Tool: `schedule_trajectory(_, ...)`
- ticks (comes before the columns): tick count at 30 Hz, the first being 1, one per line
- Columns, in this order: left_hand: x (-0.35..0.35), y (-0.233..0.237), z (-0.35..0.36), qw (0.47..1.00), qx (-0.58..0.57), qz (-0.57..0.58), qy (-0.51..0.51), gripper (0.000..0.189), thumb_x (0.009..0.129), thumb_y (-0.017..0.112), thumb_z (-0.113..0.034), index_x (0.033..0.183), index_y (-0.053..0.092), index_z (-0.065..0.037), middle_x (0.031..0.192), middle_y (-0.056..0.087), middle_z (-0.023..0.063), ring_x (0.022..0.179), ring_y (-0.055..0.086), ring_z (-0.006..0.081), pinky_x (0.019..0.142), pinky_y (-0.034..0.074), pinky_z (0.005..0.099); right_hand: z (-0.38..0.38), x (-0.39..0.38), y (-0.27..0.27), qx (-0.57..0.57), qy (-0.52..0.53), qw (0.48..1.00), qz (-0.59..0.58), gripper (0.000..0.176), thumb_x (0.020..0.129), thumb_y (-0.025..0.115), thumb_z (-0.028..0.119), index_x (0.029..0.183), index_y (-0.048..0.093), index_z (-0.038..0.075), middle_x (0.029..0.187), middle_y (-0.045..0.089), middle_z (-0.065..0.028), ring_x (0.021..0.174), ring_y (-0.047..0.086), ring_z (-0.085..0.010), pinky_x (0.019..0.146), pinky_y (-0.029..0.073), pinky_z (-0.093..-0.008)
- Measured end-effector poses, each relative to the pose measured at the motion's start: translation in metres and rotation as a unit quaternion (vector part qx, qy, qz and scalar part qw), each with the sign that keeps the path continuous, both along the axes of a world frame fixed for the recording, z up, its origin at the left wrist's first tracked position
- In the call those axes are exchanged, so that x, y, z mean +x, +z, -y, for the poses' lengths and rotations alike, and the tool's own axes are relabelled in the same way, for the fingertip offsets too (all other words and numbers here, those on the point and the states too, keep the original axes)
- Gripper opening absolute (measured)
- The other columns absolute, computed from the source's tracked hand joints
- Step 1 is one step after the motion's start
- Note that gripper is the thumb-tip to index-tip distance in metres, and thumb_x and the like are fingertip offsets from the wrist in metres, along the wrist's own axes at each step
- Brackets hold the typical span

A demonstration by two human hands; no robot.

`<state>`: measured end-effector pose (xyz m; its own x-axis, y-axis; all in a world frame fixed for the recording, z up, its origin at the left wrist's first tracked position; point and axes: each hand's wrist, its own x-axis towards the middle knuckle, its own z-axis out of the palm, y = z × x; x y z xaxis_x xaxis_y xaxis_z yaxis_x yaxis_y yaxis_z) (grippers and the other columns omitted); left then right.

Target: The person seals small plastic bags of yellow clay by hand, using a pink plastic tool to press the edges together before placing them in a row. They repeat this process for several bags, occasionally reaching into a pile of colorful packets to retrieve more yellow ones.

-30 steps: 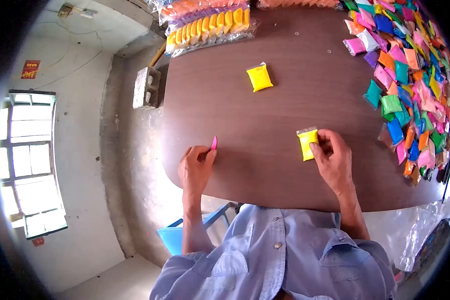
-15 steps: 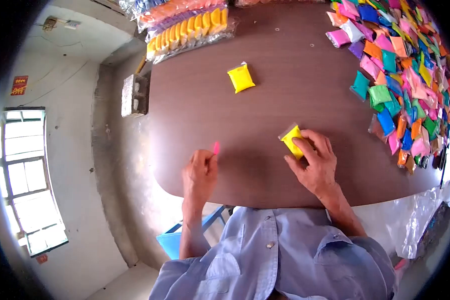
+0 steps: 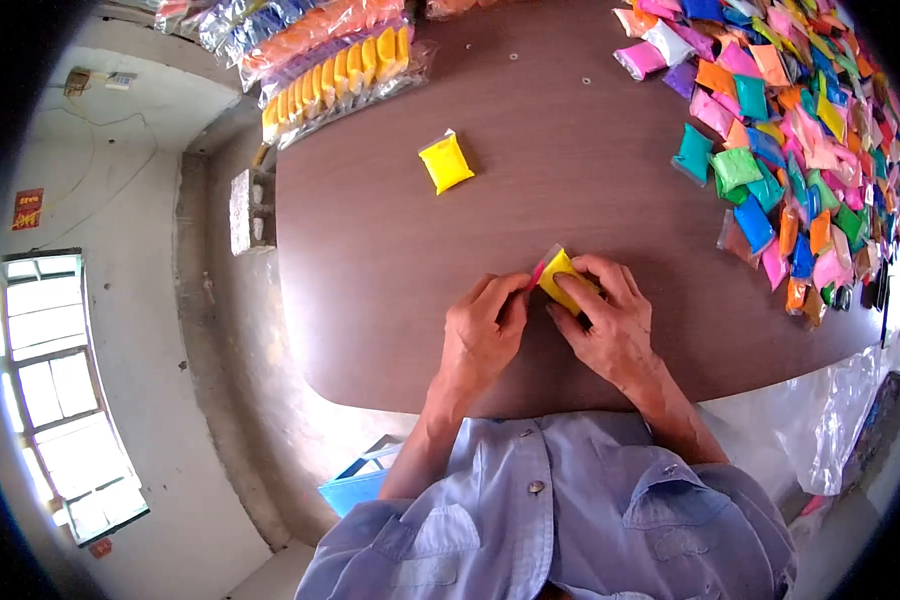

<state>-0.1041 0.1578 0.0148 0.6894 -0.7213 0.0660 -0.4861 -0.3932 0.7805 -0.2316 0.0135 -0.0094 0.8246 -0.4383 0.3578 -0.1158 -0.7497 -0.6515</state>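
My right hand (image 3: pixel 610 318) is closed on a yellow packet (image 3: pixel 560 282) near the middle of the brown table. Pinched in my left hand (image 3: pixel 485 325) is a small pink piece (image 3: pixel 537 273), which touches or overlaps the packet's left edge. The two hands are close together, fingertips almost meeting at the packet. Another yellow packet (image 3: pixel 446 163) lies flat on the table farther up and to the left.
A large pile of coloured packets (image 3: pixel 760 170) covers the table's right side. Clear bags with rows of yellow packets (image 3: pixel 340 78) lie at the upper left. The brown table (image 3: pixel 370 230) has a rounded near edge. Below it is a blue container (image 3: pixel 355 485).
My left hand has moved right with the pink piece, up to the yellow packet in my right hand. The view has shifted a little, and my right hand still holds the packet.
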Motion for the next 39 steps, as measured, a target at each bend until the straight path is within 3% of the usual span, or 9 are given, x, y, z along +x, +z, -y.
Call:
schedule_trajectory(11, 0.015, 0.006, 0.007, 0.997, 0.057, 0.045, 0.007, 0.013, 0.090, 0.071, 0.001, 0.102, 0.072, -0.003, 0.091, 0.070, 0.0160, 0.078, 0.071, 0.0338, 0.066, 0.056, 0.0391, 0.001, 0.000, 0.001, -0.002, 0.005, 1.000, -0.003, 0.043, 0.074, 0.086, 0.011, 0.115, 0.071, 0.011, 0.120, 0.060, -0.0084, 0.102, 0.065, -0.0311, 0.085, 0.058, -0.0405)
schedule_trajectory(14, 0.012, 0.013, 0.018, 0.998, 0.009, 0.053, -0.021, 0.011, 0.091, 0.070, -0.001, 0.101, 0.072, -0.003, 0.090, 0.069, 0.0145, 0.079, 0.071, 0.0340, 0.068, 0.056, 0.0406, 0.000, -0.001, 0.001, -0.001, 0.006, 1.000, -0.004, 0.042, 0.075, 0.085, 0.010, 0.114, 0.070, 0.011, 0.120, 0.060, -0.0091, 0.102, 0.065, -0.0318, 0.084, 0.058, -0.0407)
schedule_trajectory(20, 0.022, -0.007, 0.033, 0.989, 0.063, 0.125, -0.053, 0.010, 0.093, 0.068, -0.004, 0.102, 0.073, -0.003, 0.094, 0.070, 0.0131, 0.079, 0.071, 0.0331, 0.070, 0.058, 0.0407, 0.001, 0.001, 0.002, -0.009, 0.007, 1.000, 0.015, 0.041, 0.075, 0.085, 0.011, 0.113, 0.069, 0.010, 0.120, 0.060, -0.0101, 0.102, 0.065, -0.0330, 0.083, 0.059, -0.0409)
schedule_trajectory(29, 0.008, 0.013, 0.032, 0.996, 0.017, 0.057, -0.067, 0.012, 0.091, 0.070, -0.002, 0.103, 0.073, -0.003, 0.094, 0.070, 0.0144, 0.080, 0.071, 0.0343, 0.070, 0.058, 0.0406, 0.001, 0.000, 0.002, -0.008, 0.012, 1.000, 0.004, 0.046, 0.074, 0.086, 0.012, 0.116, 0.068, 0.010, 0.119, 0.060, -0.0102, 0.103, 0.066, -0.0313, 0.084, 0.059, -0.0405)
schedule_trajectory(39, 0.017, 0.010, 0.024, 0.994, 0.064, 0.076, -0.042, 0.016, 0.091, 0.070, 0.000, 0.106, 0.073, -0.004, 0.094, 0.070, 0.0151, 0.082, 0.072, 0.0341, 0.071, 0.058, 0.0399, 0.000, -0.001, 0.004, 0.004, 0.008, 1.000, 0.009, 0.039, 0.077, 0.084, 0.011, 0.113, 0.069, 0.009, 0.115, 0.061, -0.0099, 0.100, 0.065, -0.0314, 0.084, 0.058, -0.0397)
